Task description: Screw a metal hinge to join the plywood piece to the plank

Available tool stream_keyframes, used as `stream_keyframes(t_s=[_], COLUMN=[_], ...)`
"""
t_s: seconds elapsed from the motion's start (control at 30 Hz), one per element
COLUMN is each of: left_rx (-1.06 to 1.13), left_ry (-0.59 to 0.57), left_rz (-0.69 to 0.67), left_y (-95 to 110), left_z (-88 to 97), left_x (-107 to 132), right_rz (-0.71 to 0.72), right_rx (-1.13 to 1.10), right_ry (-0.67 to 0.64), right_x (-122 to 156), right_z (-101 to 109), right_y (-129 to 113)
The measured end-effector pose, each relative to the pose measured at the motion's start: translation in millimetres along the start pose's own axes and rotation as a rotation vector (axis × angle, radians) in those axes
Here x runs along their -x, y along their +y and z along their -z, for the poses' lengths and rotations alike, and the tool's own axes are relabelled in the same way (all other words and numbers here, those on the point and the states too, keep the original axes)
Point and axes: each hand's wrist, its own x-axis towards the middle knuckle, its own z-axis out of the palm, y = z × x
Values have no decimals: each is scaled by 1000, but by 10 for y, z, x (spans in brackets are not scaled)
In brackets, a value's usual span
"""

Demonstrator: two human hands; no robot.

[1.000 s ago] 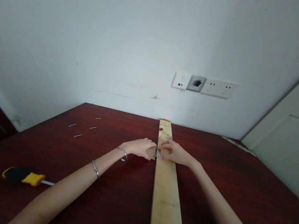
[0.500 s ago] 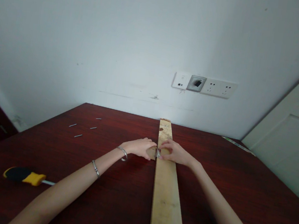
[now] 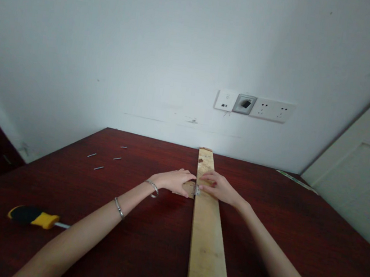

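Observation:
A long, pale wooden board (image 3: 210,246) runs away from me across the dark red table. Against its left edge lies a short wooden piece (image 3: 189,190), with the thumb and fingers of my left hand (image 3: 175,181) closed around it. Where the two woods meet, a small silver metal hinge (image 3: 197,190) lies on top. My right hand (image 3: 216,187) is over the board, thumb and fingers parted, one fingertip at the hinge's upper right edge. Whether that fingertip presses on the hinge is too small to tell. Two silver bangles circle my left forearm.
A yellow and black screwdriver (image 3: 33,217) lies at the left, its shaft partly behind my left forearm. Several screws (image 3: 98,168) are scattered at the back left. A thin strip (image 3: 297,182) lies near the back right edge. Behind the table is a wall with sockets (image 3: 272,110).
My right fingers have spread and drawn up off the hinge, leaving more of it exposed. My left hand stays on the short wooden piece, which shows a little more. The view has shifted slightly.

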Motion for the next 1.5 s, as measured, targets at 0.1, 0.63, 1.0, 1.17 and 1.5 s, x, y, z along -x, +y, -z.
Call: stream_keyframes(t_s=[0.1,0.63,1.0,1.17,1.5], left_rx=[10,11,116,189,138], left_ry=[8,0,316,626,425], left_rz=[-18,29,13,113,599], left_y=[-6,-39,401,203,-1573], left_z=[44,88,1216,1530,1180], left_x=[15,31,844,1274,1825], right_rz=[-20,-82,-317,-406,-532], right_rx=[-30,-70,-345,-489,-550], right_ry=[115,-19,713,873,832], right_x=[5,36,109,121,122], right_z=[9,7,-139,-157,-167], right_y=[51,168,444,623,701])
